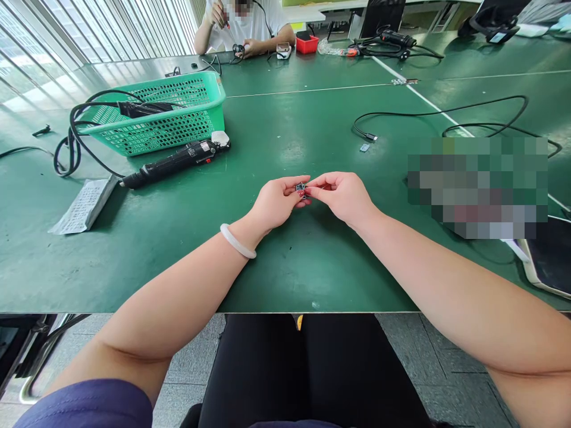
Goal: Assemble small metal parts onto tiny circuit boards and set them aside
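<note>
Both hands meet over the green table (285,261), their fingers around a small dark part with light edges (300,187); its kind is too small to make out. My left hand (277,201), with a white bangle on the wrist, has the part pinched between thumb and fingers. From the other side, my right hand (341,195) pinches at the same part with thumb and index finger. Beyond my right hand lie a cable plug (371,137) and a small grey-blue flat piece (364,148).
At the left stands a green basket (156,128) with cables, and in front of it a black electric screwdriver (176,163) and a paper pad (84,205). A dark-screened device (551,255) lies at right. Across the table a person (245,30) sits near a red bin (307,44).
</note>
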### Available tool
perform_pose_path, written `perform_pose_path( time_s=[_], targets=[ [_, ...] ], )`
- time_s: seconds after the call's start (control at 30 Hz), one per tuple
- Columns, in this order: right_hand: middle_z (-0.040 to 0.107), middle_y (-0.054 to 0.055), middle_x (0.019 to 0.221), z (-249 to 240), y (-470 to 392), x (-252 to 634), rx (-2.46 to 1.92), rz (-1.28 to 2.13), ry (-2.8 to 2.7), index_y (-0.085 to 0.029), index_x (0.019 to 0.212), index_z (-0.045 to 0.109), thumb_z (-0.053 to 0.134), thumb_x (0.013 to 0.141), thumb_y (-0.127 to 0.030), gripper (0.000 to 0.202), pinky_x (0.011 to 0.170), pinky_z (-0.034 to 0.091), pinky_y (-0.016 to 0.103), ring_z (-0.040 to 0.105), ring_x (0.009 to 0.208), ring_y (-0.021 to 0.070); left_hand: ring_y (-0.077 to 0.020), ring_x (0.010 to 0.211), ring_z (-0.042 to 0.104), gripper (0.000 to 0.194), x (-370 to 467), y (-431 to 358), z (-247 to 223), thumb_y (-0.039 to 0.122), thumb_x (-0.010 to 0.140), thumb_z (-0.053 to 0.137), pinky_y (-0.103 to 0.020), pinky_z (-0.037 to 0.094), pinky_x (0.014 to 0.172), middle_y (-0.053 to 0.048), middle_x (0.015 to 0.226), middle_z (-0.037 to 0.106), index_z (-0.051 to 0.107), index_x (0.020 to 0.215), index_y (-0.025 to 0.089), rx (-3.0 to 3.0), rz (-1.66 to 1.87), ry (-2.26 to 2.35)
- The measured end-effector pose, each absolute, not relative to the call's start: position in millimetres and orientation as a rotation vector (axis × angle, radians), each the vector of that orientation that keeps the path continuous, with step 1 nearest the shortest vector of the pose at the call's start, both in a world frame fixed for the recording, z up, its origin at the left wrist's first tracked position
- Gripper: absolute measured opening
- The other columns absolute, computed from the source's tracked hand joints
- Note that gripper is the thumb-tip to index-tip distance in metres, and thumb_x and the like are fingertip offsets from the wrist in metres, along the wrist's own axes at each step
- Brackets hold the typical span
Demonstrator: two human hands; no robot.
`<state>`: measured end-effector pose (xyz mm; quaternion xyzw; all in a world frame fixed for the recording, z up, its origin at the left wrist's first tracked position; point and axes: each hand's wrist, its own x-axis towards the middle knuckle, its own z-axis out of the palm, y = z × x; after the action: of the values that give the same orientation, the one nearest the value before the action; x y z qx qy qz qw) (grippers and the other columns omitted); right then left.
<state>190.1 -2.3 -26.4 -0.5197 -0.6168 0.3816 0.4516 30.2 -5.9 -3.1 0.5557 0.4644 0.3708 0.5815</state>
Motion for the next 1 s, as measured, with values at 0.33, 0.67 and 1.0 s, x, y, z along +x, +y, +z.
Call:
perform_pose_path(
  time_s=[0.33,0.67,1.0],
  targets=[
    [0.07,0.003,0.081,-33.2,2.1,189.8,-1.522,0.565,-1.869,-0.023,0.088,0.078,0.069,0.076,-0.028,0.016,0.068,0.045,0.034,0.057,0.071,0.0172,-0.0093,0.062,0.063,0.025,20.3,8.5,1.3,0.001,0.083,0.051,-0.031,0.056,0.08,-0.005,0.078,0.067,0.069,0.099,0.01,1.196,0.993,1.269],
    [0.066,0.004,0.088,-36.4,2.2,185.7,-1.547,0.434,-2.084,-0.024,0.085,0.078,0.065,0.083,-0.026,0.013,0.068,0.042,0.034,0.056,0.078,0.0177,-0.0086,0.068,0.065,0.028,19.9,10.3,-7.4,0.004,0.084,0.053,-0.031,0.055,0.088,-0.01,0.1,0.069,0.067,0.109,0.009,1.084,1.022,1.228],
    [0.068,0.003,0.084,-34.0,2.9,189.1,-1.528,0.453,-1.988,-0.022,0.073,0.072,0.063,0.079,-0.017,0.012,0.068,0.044,0.033,0.058,0.074,0.0168,-0.01,0.073,0.068,0.018,20.4,11.1,-9.4,0.006,0.087,0.053,-0.031,0.055,0.089,-0.008,0.094,0.069,0.065,0.101,0.011,1.059,1.012,1.133]
  ],
)
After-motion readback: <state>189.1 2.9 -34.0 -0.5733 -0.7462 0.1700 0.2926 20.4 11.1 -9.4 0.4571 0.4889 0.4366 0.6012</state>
